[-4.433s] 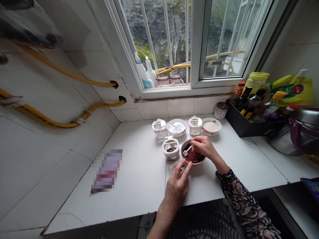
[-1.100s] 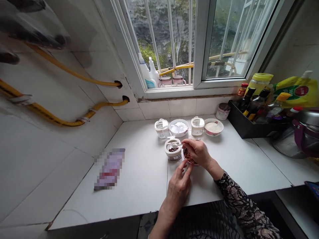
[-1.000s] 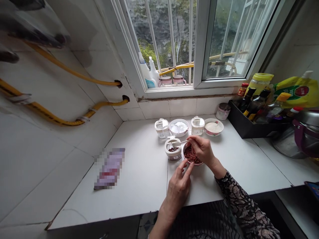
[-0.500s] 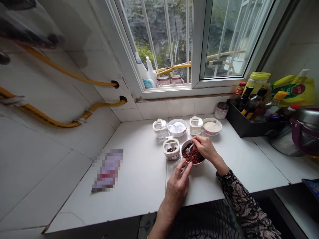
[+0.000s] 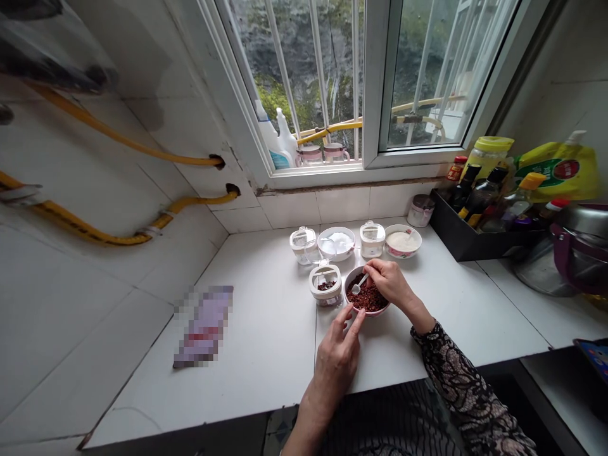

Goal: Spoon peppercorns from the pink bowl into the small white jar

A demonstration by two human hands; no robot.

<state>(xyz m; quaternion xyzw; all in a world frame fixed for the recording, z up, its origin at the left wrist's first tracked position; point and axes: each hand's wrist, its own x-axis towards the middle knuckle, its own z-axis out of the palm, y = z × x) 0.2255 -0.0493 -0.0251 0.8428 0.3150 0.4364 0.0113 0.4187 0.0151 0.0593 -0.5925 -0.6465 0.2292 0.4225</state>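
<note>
1. One counter [image 5: 266, 329], white: running beneath the window and bearing the wares below.
2. One window [image 5: 373, 82], barred outside: standing behind the counter.
3. One box [image 5: 479, 244], black: holding bottles [image 5: 484, 193] at far right.
4. One left hand [image 5: 338, 354]: resting loosely, gripping nothing, its extended fingertips touching the bowl's near rim.
5. One right hand [image 5: 392, 282]: grasping the spoon's handle between thumb and fingers, above the bowl's right side.
6. One bowl [image 5: 374, 313], pink outside: sitting on the counter between the hands and two far bowls [image 5: 403, 254].
7. One jar [image 5: 327, 297], clear, pale-rimmed: standing upright just left of the bowl, showing some dark pieces inside.
8. One spoon [image 5: 360, 282], white: slanting down leftward, its head lying over the grains; contact is not showing clearly.
9. Many grains [image 5: 370, 300], dark red: filling much of the bowl.
</note>
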